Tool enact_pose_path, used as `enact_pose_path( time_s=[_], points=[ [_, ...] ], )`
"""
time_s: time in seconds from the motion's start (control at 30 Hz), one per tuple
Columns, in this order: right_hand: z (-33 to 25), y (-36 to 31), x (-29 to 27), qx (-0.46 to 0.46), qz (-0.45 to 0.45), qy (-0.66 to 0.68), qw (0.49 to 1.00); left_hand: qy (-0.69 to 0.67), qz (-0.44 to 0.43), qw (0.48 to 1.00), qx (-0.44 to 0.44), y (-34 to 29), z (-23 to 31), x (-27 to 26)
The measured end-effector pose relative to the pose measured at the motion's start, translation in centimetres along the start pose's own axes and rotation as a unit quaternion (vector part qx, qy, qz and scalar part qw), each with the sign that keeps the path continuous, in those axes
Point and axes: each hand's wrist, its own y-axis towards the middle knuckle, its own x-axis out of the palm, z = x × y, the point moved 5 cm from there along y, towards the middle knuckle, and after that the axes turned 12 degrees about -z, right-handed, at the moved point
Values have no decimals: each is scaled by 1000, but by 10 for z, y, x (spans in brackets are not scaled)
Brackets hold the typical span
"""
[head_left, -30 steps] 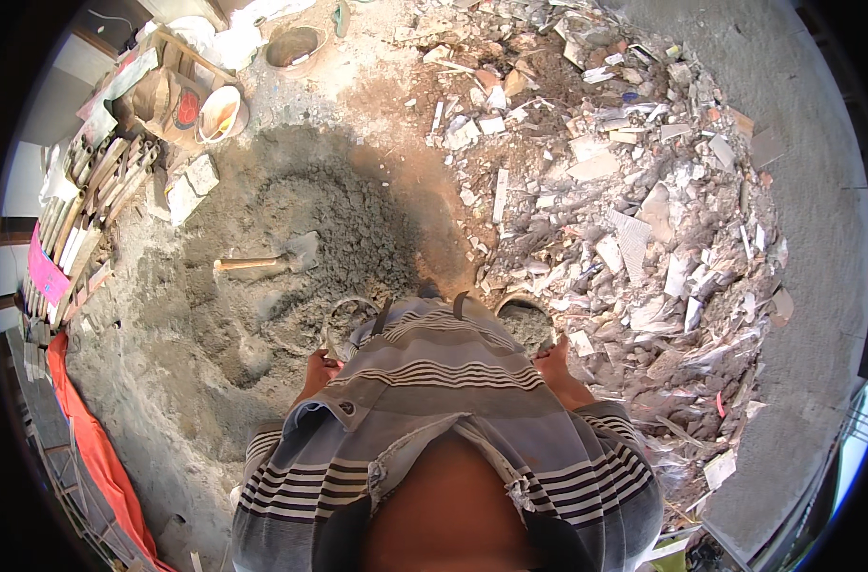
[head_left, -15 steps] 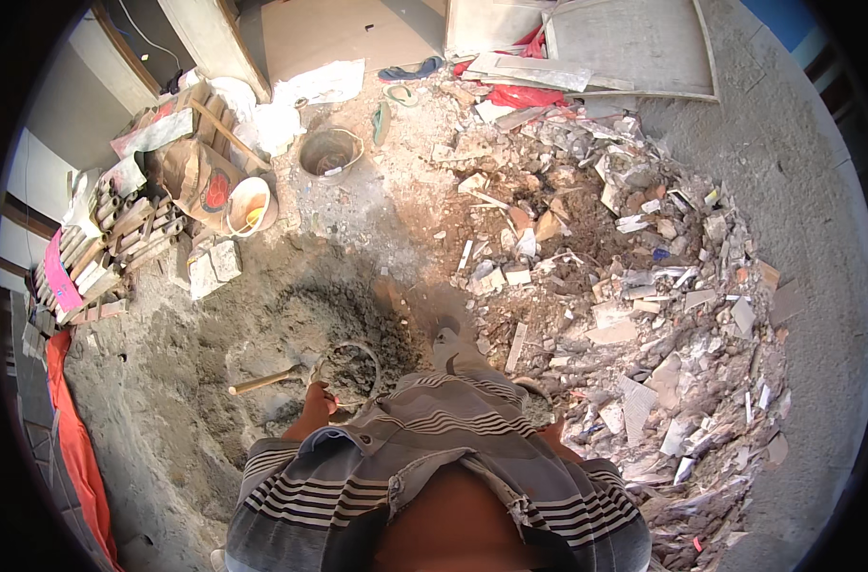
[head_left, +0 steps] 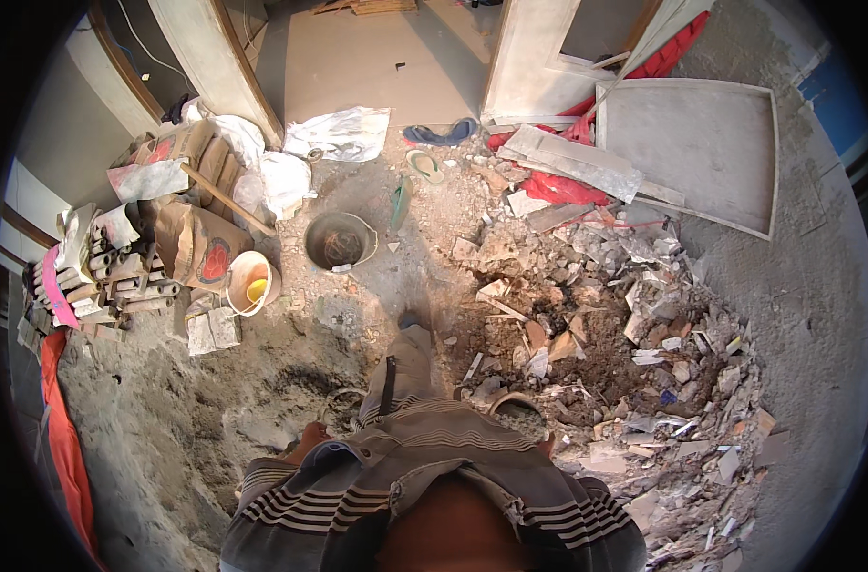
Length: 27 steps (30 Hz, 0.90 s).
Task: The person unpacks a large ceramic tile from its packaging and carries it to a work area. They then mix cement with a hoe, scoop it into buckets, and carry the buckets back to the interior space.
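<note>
At my left side a bucket hangs, its round rim partly covered by my trouser leg. My left hand is closed beside it, and the handle is hidden. A second bucket shows at my right side, mostly behind my striped shirt. Only a sliver of my right hand appears next to that bucket, which travels along with it. One foot is stepped forward. Ahead on the ground stand a dark bucket and a pale bucket with something yellow inside.
Broken tile and rubble cover the ground on the right. Paper sacks and bundled tubes are stacked at left. Sandals lie before a doorway. A framed panel leans over debris at the back right.
I have stepped forward, and both carried buckets have come along with me. The wooden-handled tool on the grey mix has dropped out of sight. The doorway and dark bucket appear closer.
</note>
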Motion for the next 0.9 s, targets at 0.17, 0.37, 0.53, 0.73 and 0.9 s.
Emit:
enact_pose_path(
  time_s=[0.17,0.37,0.53,0.73,0.9],
  points=[
    [-41,3,151,-17,3,-30,999,-89,53,993,-52,19,72,61],
    [-81,16,332,-70,58,-28,995,-295,1,955,-3,55,121,104],
    [-115,38,494,-80,18,-105,991,-357,55,933,-2,66,165,138],
    [-135,87,663,-47,-18,-168,984,-311,101,945,-6,36,249,193],
    [-131,124,781,-6,-93,-210,973,-236,153,959,-36,-12,324,241]
  ],
)
